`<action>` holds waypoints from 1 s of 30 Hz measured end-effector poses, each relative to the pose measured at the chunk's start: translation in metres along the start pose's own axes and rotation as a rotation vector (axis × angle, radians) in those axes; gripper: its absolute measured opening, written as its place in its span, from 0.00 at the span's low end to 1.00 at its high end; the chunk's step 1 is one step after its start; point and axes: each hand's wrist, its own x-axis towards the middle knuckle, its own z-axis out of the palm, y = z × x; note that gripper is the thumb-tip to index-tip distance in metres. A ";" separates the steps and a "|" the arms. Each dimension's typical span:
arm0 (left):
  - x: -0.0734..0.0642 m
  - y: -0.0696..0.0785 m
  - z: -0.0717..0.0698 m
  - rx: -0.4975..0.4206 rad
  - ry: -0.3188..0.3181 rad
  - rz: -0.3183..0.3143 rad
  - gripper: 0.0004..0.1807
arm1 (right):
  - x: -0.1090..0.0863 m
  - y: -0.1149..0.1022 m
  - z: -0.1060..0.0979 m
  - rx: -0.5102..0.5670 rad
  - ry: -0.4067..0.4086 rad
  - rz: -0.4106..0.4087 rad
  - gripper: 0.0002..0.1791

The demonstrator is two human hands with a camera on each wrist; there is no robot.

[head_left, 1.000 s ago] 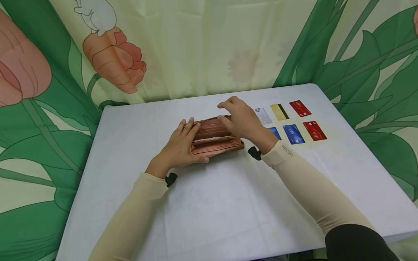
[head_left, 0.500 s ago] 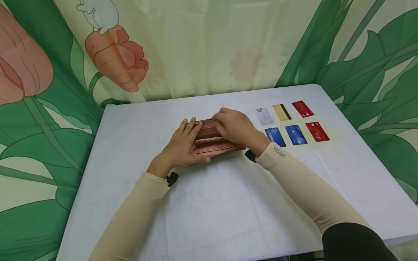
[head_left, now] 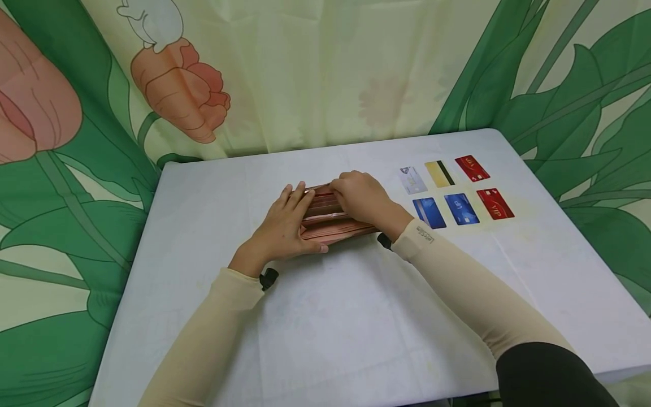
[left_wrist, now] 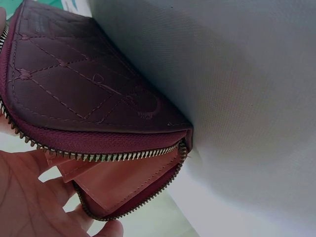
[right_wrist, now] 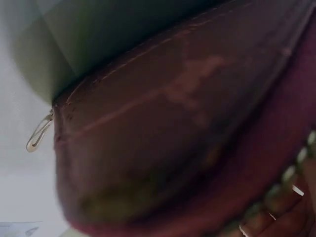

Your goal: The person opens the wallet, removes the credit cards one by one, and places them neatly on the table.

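Note:
A long zip-around wallet (head_left: 338, 229) stands unzipped and spread on the table, its pink inner pockets facing up. My left hand (head_left: 281, 230) holds its left end, fingers over the far side and thumb along the near edge. On the right, my right hand (head_left: 362, 195) has its fingers curled at the far flap; the fingertips are hidden, and I cannot tell whether they pinch anything besides the wallet. The left wrist view shows the wallet's dark quilted cover (left_wrist: 74, 74) and brass zip teeth. A metal zip pull (right_wrist: 39, 133) hangs off it in the right wrist view.
To the right of the wallet, several cards lie in two rows: silver (head_left: 413, 180), gold (head_left: 439, 173) and red (head_left: 472, 168) behind, two blue (head_left: 461, 209) and a red one (head_left: 495, 204) in front. A white cloth covers the table (head_left: 325, 339); a printed curtain (head_left: 315, 79) hangs behind.
My right hand has come down onto the wallet's far flap, its raised fingers now curled there. Over the last half second it has barely moved. The left hand keeps its place.

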 end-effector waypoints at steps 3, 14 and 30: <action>0.000 0.000 0.000 -0.001 0.004 0.004 0.71 | 0.002 -0.001 0.000 -0.042 -0.001 0.006 0.12; -0.001 0.000 0.000 -0.011 0.005 0.000 0.70 | 0.006 -0.006 0.001 -0.082 -0.033 0.037 0.12; -0.001 0.001 0.001 0.001 -0.005 -0.005 0.71 | 0.003 -0.011 0.000 -0.197 -0.006 -0.023 0.13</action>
